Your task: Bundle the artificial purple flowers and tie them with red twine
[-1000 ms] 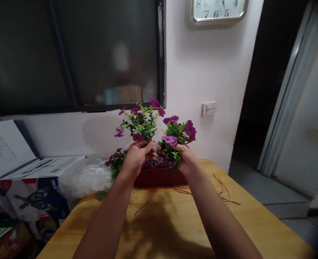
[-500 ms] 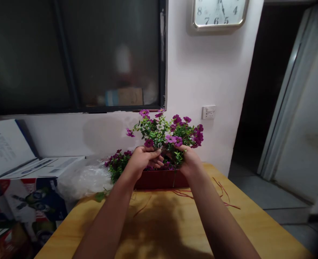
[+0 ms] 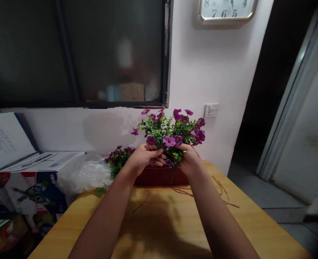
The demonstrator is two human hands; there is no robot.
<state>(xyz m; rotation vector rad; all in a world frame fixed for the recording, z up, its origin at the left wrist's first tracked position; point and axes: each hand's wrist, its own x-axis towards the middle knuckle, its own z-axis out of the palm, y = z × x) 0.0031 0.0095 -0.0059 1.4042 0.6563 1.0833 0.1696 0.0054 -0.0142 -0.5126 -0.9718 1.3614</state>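
Observation:
My left hand (image 3: 145, 157) is closed on the lower stems of a bunch of purple flowers (image 3: 159, 126) with small green leaves. My right hand (image 3: 190, 158) grips the right-hand part of the blooms, a flower bunch (image 3: 194, 131) leaning to the right; its fingertips are partly hidden in the foliage. Both hands are above a long dark red planter box (image 3: 161, 177), which stands on the wooden table. More purple flowers (image 3: 169, 163) show inside the box, behind the hands. Another purple flower bunch (image 3: 119, 158) lies to the left, beyond my left forearm.
Crumpled clear plastic (image 3: 87, 174) sits at the table's left edge, beside printed cartons (image 3: 35, 190). Thin reddish strips (image 3: 222, 189) are scattered on the wooden table (image 3: 159, 223). A wall socket (image 3: 211, 110) is behind, and a dark doorway (image 3: 252, 108) opens at right.
The two flower bunches have come slightly closer together, and the left one has shifted a little to the right. Both hands keep their hold. The camera view has tilted slightly.

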